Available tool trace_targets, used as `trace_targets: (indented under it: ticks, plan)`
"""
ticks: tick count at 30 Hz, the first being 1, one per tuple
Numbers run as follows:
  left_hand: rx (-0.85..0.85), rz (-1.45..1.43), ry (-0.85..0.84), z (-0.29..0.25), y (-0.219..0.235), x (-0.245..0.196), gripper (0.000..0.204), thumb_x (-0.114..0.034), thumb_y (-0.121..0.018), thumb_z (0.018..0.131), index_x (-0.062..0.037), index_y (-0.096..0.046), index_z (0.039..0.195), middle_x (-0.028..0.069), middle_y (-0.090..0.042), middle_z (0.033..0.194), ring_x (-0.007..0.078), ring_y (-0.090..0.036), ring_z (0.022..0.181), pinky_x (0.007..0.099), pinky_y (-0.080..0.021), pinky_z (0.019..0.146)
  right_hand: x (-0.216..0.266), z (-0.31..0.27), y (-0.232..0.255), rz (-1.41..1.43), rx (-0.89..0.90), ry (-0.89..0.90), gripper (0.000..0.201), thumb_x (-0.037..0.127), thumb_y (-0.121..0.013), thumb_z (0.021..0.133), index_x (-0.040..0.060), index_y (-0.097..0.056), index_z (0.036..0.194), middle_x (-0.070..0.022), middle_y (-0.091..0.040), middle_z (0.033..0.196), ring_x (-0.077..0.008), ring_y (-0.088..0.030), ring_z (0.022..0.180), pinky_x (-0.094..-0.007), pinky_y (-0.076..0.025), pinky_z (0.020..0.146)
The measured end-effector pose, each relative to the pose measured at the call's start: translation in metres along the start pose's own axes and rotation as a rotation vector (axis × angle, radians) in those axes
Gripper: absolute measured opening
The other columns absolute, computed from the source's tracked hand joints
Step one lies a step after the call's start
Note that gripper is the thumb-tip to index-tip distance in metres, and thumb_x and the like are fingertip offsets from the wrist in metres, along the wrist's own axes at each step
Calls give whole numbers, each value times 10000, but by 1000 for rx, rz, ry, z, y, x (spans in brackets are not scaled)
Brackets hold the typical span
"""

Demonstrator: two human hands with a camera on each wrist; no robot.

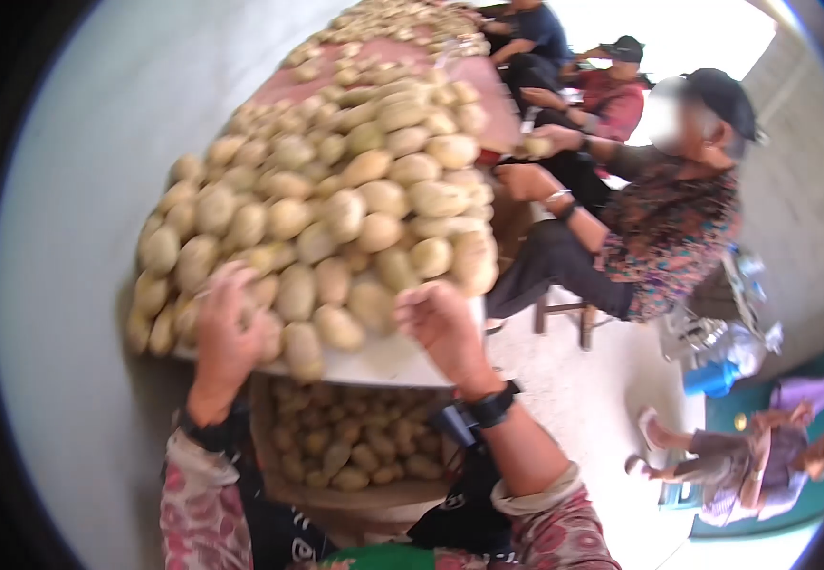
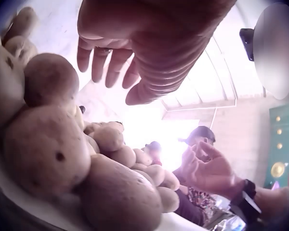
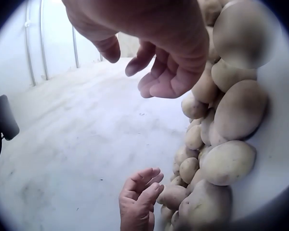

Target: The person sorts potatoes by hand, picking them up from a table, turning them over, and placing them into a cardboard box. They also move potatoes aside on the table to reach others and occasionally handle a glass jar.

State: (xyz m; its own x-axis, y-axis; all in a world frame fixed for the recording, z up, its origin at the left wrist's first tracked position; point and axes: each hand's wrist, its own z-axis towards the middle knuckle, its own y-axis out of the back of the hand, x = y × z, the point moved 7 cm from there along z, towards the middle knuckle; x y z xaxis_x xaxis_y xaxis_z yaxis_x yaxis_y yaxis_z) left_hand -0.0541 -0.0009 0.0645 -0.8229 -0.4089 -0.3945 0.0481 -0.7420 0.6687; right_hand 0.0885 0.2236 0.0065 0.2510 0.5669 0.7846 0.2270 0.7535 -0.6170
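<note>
A big heap of yellowish-brown, potato-like round produce [image 1: 288, 218] covers the table. At the heap's near left edge is my left hand [image 1: 225, 332], its fingers loosely bent over the pieces; the left wrist view shows that hand [image 2: 135, 48] with fingers hanging and nothing in them. My right hand [image 1: 439, 323] is at the near right edge of the heap, above the white tabletop [image 1: 388, 363]. In the right wrist view the right hand [image 3: 154, 48] has loosely curled, empty fingers beside the pieces [image 3: 241, 108].
Below the table edge stands a container [image 1: 355, 496] of smaller pieces. A person in a patterned shirt [image 1: 678, 218] sits to the right by a wooden stool [image 1: 564, 309], with others seated farther back. A wall [image 1: 70, 237] runs along the left. Another person [image 1: 764, 456] is at the lower right.
</note>
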Motion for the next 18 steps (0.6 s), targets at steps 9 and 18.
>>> trace_targets:
  ticks: [9, 18]
  plan:
    - [366, 38, 187, 3, -21, 47, 562, -91, -625, 806, -38, -426, 1329, 231, -419, 1302, 436, -459, 1165, 449, -400, 987, 1, 24, -23, 69, 8, -40, 193, 273, -501, 979, 94, -568, 958, -32, -641, 1013, -104, -620, 885, -244, -496, 777]
    - [335, -36, 176, 9, -16, 47, 547, -98, -647, 770, -27, -471, 1283, 201, -476, 1245, 403, -489, 1136, 431, -414, 969, -12, 27, -35, 80, 43, -83, 179, 255, -496, 980, 96, -575, 958, -31, -646, 1012, -93, -617, 881, -227, -488, 760]
